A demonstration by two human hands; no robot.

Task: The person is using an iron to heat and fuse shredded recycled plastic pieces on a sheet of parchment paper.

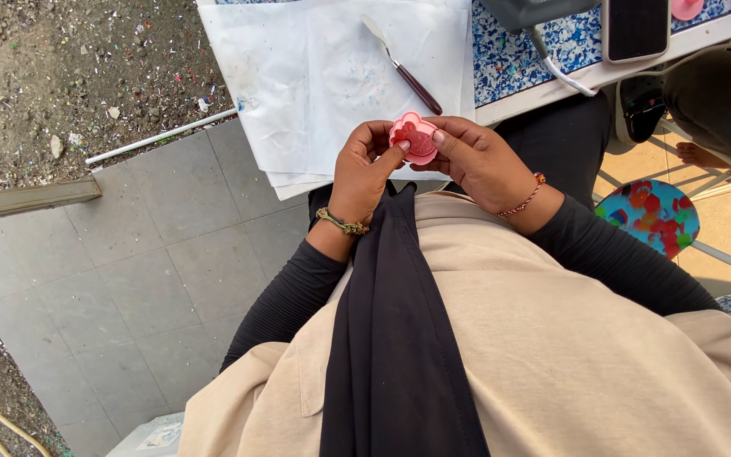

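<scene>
A small pink mould-like piece [414,137] with a red, flower-shaped filling is held between both my hands just in front of my chest. My left hand [364,166] grips its left side, thumb pressed on the front face. My right hand [475,157] holds its right side, with a fingertip on the upper edge. I wear a braided band on the left wrist and a beaded one on the right. A palette knife [401,64] with a dark red handle lies on white paper sheets [315,76] on the table beyond my hands.
A blue patterned tablecloth [509,51] covers the table [552,89], with a phone [634,29] and a white cable [564,76] on it. A colourful round stool [651,215] stands at right. Another person's leg [717,101] is at far right. Grey paving and dirt lie at left.
</scene>
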